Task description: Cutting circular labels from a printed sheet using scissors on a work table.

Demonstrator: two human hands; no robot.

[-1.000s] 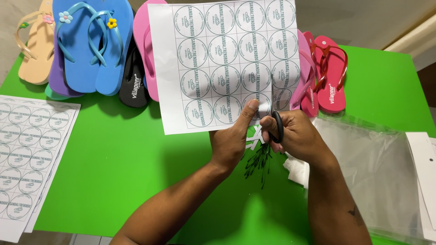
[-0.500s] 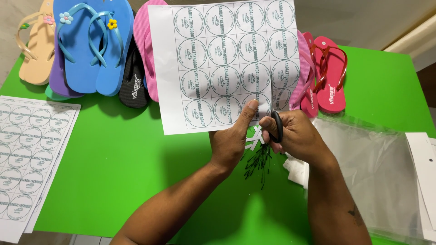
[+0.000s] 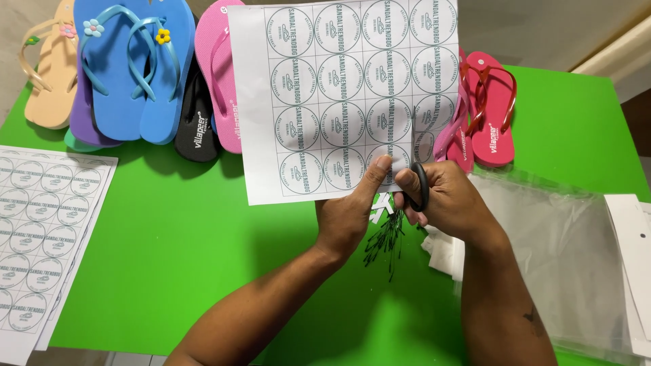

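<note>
Two hands meet at the lower right corner of a white sheet of round printed labels (image 3: 339, 95), held up above the green table (image 3: 203, 271). The left hand (image 3: 349, 217) pinches the sheet's bottom edge, thumb pressed on the front and the other fingers hidden behind the paper. The right hand (image 3: 444, 200), touching it on the right, is closed through the black loops of a pair of scissors (image 3: 419, 186); the blades run in behind the paper's edge, so how far they gape cannot be told.

Just below both hands lies a small bundle of thin black plastic ties (image 3: 385, 240) and a few white paper offcuts (image 3: 444, 251). To the right of the right hand, a clear plastic bag (image 3: 563, 257) lies flat. Well to the left of the left hand is a stack of more label sheets (image 3: 47, 224). Beyond the held sheet, flip-flops line the far edge: blue ones (image 3: 129, 74), a pink one (image 3: 220, 74), red ones (image 3: 491, 108).

To cut well here, my judgement is that the left hand should keep the paper taut close to the blades and turn the sheet into the cut, while the scissors take short bites along the printed grid line, clear of the circles.
</note>
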